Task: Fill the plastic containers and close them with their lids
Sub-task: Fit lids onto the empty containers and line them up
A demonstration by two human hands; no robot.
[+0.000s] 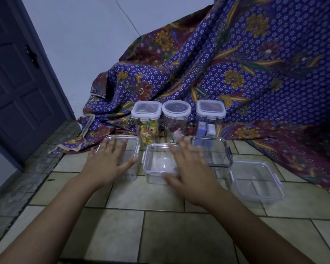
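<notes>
Tiled floor (160, 231), patterned cloth (255, 63), dark door (17, 82); no readable labels. Left hand (111, 161) and right hand (189, 168) flat, fingers spread, holding nothing, over empty containers (158, 174)

I'm seeing a dim, bluish picture with soft, even light casting no hard shadows; the right hand (189, 168) is smearing with motion blur, faint glare is showing on the clear containers (257, 180), and the door (17, 82) is bowing at the wide-angle edge
</notes>
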